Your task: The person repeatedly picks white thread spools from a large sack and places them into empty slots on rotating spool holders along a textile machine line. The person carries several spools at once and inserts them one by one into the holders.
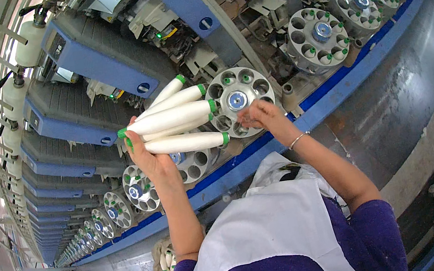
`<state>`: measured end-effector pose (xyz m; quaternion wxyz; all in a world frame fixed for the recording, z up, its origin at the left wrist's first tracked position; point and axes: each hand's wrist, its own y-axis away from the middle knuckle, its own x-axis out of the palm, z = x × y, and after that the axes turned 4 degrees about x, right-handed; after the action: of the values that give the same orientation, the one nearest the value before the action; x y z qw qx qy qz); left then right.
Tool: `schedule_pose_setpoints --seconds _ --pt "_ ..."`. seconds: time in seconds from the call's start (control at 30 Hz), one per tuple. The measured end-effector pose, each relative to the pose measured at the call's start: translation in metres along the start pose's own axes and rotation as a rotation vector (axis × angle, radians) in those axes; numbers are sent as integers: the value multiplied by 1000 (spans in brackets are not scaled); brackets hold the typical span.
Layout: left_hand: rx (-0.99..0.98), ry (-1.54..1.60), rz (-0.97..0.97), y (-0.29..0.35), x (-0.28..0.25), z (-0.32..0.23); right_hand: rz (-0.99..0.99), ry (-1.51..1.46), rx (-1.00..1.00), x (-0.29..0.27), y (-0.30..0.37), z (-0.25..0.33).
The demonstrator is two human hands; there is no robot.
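A fanned bundle of several white yarn bobbins [170,118] with green ends is gripped in my left hand [146,154], its fingers wrapped round their left ends. The bobbins lie roughly level, their other ends pointing right at a round bobbin magazine [212,81] with a ring of holes and a blue-and-silver hub [237,100]. Over the magazine's right side, close to the hub, is my right hand [263,116]. Its fingers are drawn together and slightly blurred; anything between them is too small to make out. Green bobbin tips show in some of the magazine's holes.
Blue-and-grey winding units [100,63] run along the machine, with more round magazines [318,33] to the right and lower left. A blue rail [329,78] edges the machine on my side. Beside my left forearm, a cloth bag [160,256] holds more bobbins.
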<state>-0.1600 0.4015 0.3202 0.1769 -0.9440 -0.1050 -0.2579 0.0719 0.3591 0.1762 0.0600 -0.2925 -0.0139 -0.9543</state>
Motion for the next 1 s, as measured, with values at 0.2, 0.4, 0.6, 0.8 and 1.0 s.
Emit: schedule_pose_setpoints --seconds 0.2,0.4,0.6,0.8,1.0 --pt "-155 65 -81 -4 -15 8 74 -161 89 -3 8 18" --pt "-317 212 -43 -3 -14 6 -424 1170 34 -85 14 65" --pt "-507 327 43 -14 6 33 386 -441 356 6 -6 -3" --pt "-606 171 -31 -37 -8 70 233 -111 347 -79 63 15" --pt "-599 -88 469 -16 22 139 -424 773 42 -132 70 7"
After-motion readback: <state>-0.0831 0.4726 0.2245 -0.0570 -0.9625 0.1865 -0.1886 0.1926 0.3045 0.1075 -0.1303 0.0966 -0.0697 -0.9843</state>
